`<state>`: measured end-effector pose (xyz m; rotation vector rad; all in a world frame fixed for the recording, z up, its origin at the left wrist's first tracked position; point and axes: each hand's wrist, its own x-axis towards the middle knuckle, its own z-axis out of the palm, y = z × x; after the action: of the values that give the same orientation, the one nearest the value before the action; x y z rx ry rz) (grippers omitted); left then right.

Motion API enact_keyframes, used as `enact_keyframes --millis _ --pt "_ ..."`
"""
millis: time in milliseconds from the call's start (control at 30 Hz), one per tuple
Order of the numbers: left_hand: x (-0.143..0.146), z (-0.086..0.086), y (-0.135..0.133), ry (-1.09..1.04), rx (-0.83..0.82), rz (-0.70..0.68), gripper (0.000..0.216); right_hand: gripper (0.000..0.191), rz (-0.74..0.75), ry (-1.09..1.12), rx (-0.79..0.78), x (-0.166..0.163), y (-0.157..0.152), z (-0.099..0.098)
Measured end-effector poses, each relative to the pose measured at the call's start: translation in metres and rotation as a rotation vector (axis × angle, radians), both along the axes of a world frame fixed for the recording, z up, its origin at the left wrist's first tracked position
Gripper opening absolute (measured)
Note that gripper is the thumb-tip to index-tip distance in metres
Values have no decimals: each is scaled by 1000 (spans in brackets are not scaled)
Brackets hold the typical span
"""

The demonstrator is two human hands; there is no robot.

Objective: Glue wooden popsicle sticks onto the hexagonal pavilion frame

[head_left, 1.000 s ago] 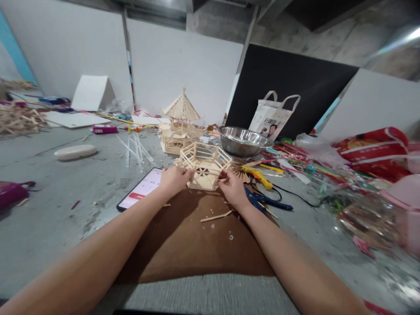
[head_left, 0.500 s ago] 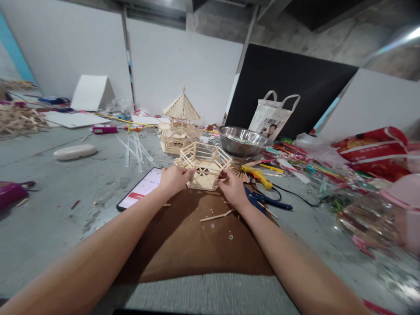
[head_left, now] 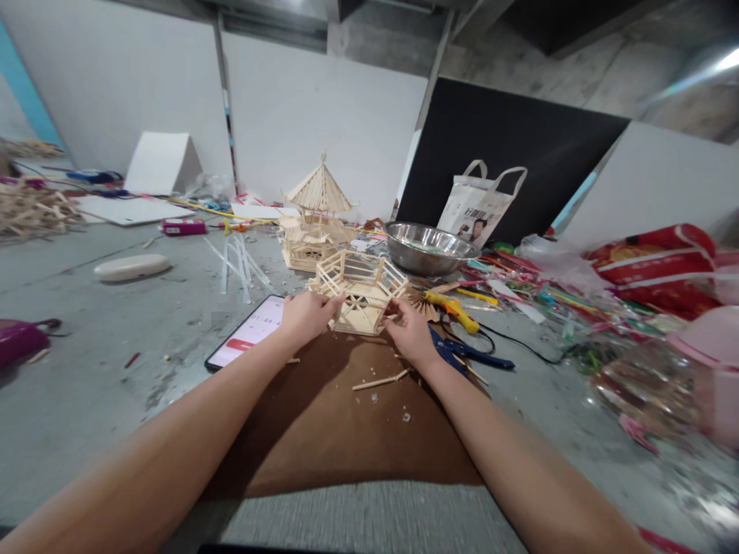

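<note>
A small wooden-stick pavilion base [head_left: 359, 314] with railings rests at the far end of a brown board [head_left: 346, 431]. My left hand [head_left: 309, 317] grips its left side, thumb against the front corner. On the opposite side my right hand [head_left: 409, 332] closes its fingers on the lower right corner. Behind stands a stick pavilion [head_left: 319, 192] with a pointed roof. A phone [head_left: 248, 332] showing a timer lies partly under my left wrist. Loose sticks [head_left: 378, 382] and crumbs lie on the board.
To the right are a yellow glue gun [head_left: 456, 311], blue pliers [head_left: 476, 355] and a steel bowl [head_left: 430, 250]. A pink-lidded jug [head_left: 701, 377] stands far right. Left are a white case [head_left: 132, 268], a purple object [head_left: 21, 341] and a pile of sticks [head_left: 38, 209].
</note>
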<state>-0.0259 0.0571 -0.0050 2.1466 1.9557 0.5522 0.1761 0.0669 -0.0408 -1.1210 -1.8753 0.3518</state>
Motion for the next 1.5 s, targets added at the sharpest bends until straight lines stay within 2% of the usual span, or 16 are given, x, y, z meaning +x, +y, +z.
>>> enact_keyframes --millis 1167,1500 --pt "-1 -1 1 -3 10 5 57 25 3 12 -2 0 3 -4" --pt "-2 -4 2 -71 3 -18 57 24 -24 -3 -3 -1 1 -3"
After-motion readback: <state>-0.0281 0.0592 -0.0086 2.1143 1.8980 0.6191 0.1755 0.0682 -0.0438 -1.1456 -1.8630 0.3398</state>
